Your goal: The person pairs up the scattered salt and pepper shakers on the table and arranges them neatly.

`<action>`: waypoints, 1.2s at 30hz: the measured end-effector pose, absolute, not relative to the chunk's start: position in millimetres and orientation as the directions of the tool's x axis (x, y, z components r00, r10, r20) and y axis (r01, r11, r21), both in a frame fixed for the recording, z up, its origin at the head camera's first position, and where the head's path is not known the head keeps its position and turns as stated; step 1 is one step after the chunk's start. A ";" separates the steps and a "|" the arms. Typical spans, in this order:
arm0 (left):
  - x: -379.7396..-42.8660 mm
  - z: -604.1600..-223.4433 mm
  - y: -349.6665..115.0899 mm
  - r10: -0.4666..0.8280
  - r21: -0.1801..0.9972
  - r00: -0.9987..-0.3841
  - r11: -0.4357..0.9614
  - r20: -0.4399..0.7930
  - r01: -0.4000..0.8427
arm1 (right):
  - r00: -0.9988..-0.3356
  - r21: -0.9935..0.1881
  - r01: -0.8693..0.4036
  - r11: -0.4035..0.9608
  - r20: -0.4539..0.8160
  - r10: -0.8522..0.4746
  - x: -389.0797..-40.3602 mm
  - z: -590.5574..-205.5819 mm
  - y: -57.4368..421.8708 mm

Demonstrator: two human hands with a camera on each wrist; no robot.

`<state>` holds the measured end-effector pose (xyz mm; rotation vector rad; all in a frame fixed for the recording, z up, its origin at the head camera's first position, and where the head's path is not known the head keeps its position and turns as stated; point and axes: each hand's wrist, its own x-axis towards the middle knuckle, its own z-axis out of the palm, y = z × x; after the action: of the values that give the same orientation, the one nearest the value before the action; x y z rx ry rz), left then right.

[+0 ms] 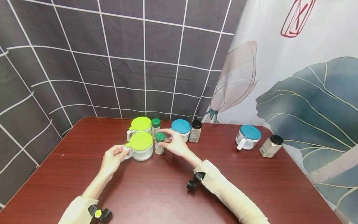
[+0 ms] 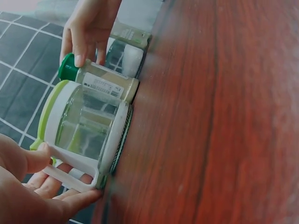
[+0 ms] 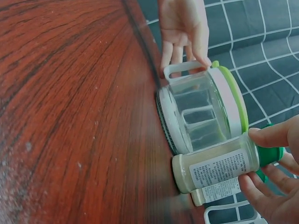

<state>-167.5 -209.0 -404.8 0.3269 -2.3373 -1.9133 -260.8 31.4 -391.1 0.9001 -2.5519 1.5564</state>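
My left hand (image 1: 112, 159) holds the white handle of the nearer clear seasoning jar (image 1: 142, 154) with a lime-green lid; thumb and fingers lie about the handle (image 2: 77, 163). Right beside that jar, a slim spice bottle (image 1: 159, 147) with a dark green cap stands upright on the table. My right hand (image 1: 176, 143) grips this bottle near its cap, thumb on one side and fingers on the other, as the right wrist view shows on the bottle (image 3: 217, 167). Behind them are a second lime-lidded jar (image 1: 140, 124) and another green-capped bottle (image 1: 155, 126), both partly hidden.
Just right of my right hand stand a blue-lidded jar (image 1: 181, 126) and a black-capped shaker (image 1: 195, 132). Farther right are another blue-lidded jar (image 1: 248, 137) and black-capped shaker (image 1: 270, 147), near the edge of the reddish-brown table (image 1: 156, 189). A grid-patterned curtain (image 1: 126, 74) hangs behind.
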 end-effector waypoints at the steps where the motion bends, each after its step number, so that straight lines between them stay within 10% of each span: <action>1: -167.7 -404.7 -208.8 -0.227 0.975 -0.972 0.197 -0.054 -0.100 | -0.834 -0.811 -0.479 0.335 0.302 -0.461 -261.0 -391.3 31.3; 36: -186.2 -398.8 -231.8 -0.069 0.866 -0.993 0.497 0.096 0.049 | -0.842 -0.849 -0.454 0.269 0.311 -0.441 -257.1 -397.8 25.8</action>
<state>-186.2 -231.8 -398.8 0.0169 -2.6142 -1.5192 -257.1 25.8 -397.8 0.8789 -2.4926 1.6752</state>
